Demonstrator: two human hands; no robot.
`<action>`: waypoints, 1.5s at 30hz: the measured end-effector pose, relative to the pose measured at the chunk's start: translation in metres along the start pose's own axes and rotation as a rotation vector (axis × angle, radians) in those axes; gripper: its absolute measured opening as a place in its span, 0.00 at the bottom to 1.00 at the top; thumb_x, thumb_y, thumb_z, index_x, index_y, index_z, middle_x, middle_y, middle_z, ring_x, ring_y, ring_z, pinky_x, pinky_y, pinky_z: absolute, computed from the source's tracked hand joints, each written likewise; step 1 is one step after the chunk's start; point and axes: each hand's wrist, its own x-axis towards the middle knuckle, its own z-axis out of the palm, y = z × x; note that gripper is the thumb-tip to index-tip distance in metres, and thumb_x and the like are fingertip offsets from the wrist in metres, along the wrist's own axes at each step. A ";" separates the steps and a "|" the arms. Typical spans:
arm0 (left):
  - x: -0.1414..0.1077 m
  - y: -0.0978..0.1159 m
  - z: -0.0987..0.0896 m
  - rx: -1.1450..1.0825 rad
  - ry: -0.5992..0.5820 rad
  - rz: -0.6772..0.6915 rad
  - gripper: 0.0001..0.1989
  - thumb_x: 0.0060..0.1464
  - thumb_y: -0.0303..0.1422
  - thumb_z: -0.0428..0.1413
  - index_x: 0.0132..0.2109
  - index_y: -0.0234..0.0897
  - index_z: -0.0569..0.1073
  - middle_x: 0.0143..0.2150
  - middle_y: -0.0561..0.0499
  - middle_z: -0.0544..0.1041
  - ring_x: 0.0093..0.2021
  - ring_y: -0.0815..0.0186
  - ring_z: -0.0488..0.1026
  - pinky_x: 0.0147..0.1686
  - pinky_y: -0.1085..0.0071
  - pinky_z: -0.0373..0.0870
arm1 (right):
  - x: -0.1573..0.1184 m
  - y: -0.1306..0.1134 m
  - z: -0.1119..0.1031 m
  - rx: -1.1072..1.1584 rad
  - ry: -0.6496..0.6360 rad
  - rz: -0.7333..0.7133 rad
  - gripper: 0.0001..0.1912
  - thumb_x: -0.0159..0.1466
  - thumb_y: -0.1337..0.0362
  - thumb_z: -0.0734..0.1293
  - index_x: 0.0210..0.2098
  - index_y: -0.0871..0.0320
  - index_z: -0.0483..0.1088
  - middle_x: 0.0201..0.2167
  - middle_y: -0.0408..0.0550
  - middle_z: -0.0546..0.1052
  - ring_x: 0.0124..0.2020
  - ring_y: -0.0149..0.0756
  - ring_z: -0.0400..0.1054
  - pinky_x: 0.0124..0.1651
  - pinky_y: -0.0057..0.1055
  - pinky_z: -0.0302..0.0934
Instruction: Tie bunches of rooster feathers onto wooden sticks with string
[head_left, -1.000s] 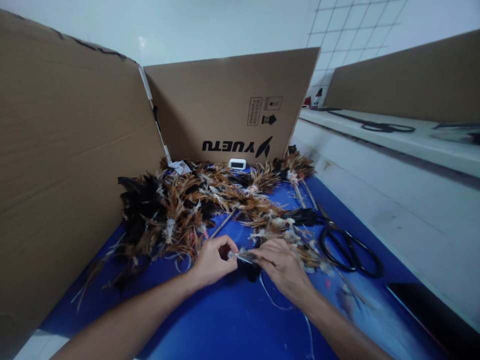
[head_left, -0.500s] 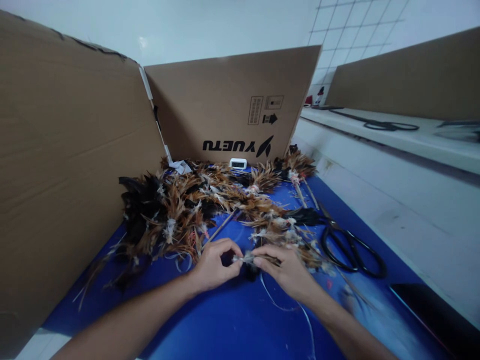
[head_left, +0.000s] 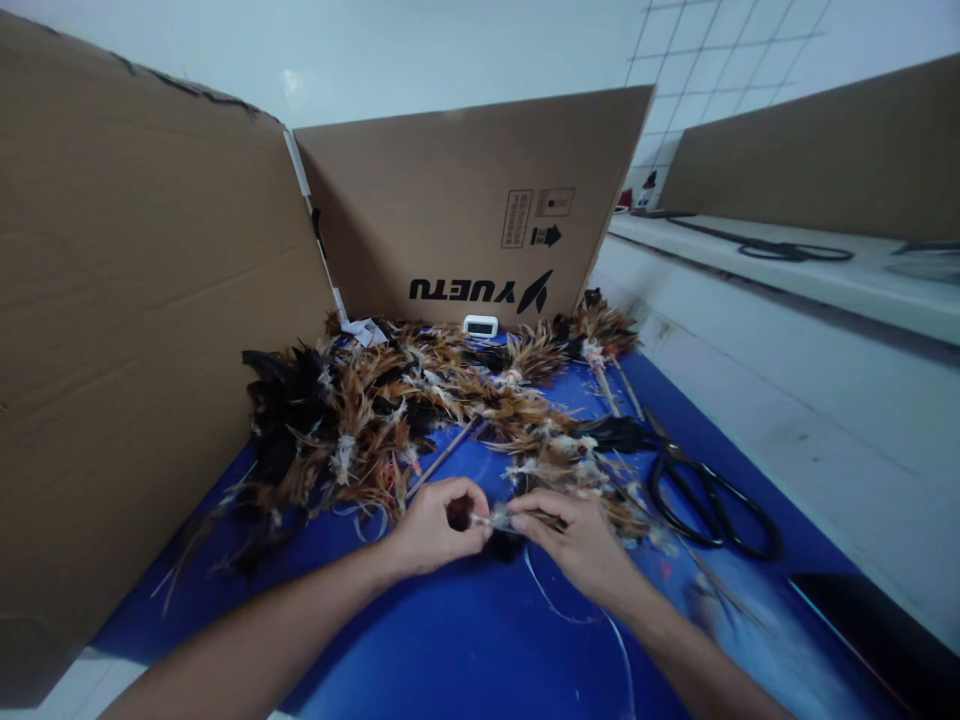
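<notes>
Near the middle of the blue table top (head_left: 465, 640), my left hand (head_left: 442, 520) pinches the pale quill end of a small feather bunch (head_left: 501, 517). My right hand (head_left: 574, 530) is closed on the same bunch from the other side, with thin brown stems showing between thumb and fingers. Dark feathers hang under the bunch, between the hands. A thin clear strand (head_left: 555, 603) curves down beside my right wrist. Just beyond both hands lies a wide pile of brown, black and white feathers (head_left: 360, 400), with a thin stick (head_left: 442, 457) sticking out toward my left hand.
Black-handled scissors (head_left: 712, 505) lie at the right, with a dark flat object (head_left: 877, 630) nearer. Cardboard panels (head_left: 465, 210) stand at the back and left (head_left: 150, 330). A small white digital display (head_left: 480, 326) sits behind the feathers. Another pair of scissors (head_left: 795, 252) rests on the right ledge.
The view has shifted slightly, so the table's contents appear a little farther right. Both hands keep their grip on the feather bunch, with only slight finger movement.
</notes>
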 end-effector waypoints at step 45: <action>-0.001 0.003 -0.009 -0.374 -0.208 -0.160 0.13 0.40 0.31 0.63 0.35 0.32 0.70 0.28 0.53 0.69 0.27 0.75 0.63 0.29 0.78 0.61 | 0.001 0.000 -0.004 -0.012 0.084 0.011 0.06 0.56 0.63 0.65 0.30 0.54 0.74 0.29 0.42 0.78 0.31 0.34 0.71 0.37 0.29 0.62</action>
